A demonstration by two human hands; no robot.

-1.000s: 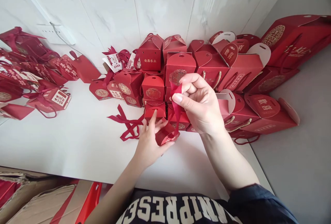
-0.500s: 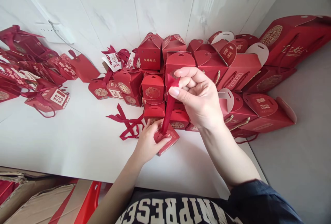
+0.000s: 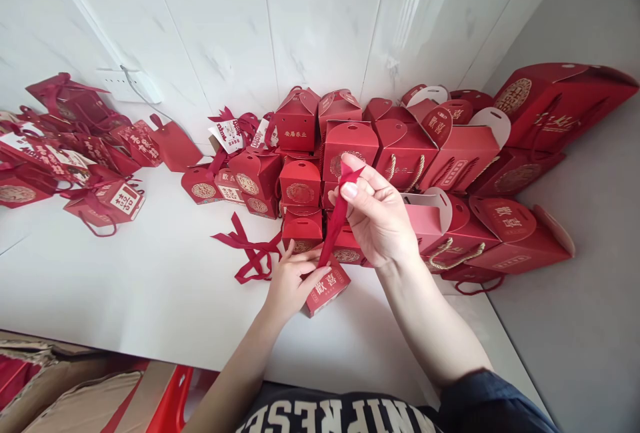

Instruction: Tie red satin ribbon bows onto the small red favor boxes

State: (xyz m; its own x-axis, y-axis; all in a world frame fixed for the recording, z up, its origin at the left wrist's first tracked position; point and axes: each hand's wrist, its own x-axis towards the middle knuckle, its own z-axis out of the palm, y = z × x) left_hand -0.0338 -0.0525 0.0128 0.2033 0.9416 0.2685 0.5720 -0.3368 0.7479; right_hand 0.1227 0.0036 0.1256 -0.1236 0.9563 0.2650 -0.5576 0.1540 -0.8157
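We pinch ribbon [image 3: 334, 229] w/ R hand [image 3: 380, 216]: prob. soft, slippery. Our L hand [image 3: 291, 283] clamps box [image 3: 329, 291], R's 7 o'clock: prob. light, stiff, crushable; hold edges.

shirt [image 3: 330, 395]: dark navy | chest lettering [image 3: 335, 415]: large off-white block capitals | right sleeve [image 3: 485, 401]: short, loose | fingers [image 3: 371, 177]: bare

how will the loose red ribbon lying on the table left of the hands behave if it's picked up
The loose red ribbon will probably hang limp, since it lies in crossing bends. It looks light, being thin and narrow. Strands may snag, as they overlap.
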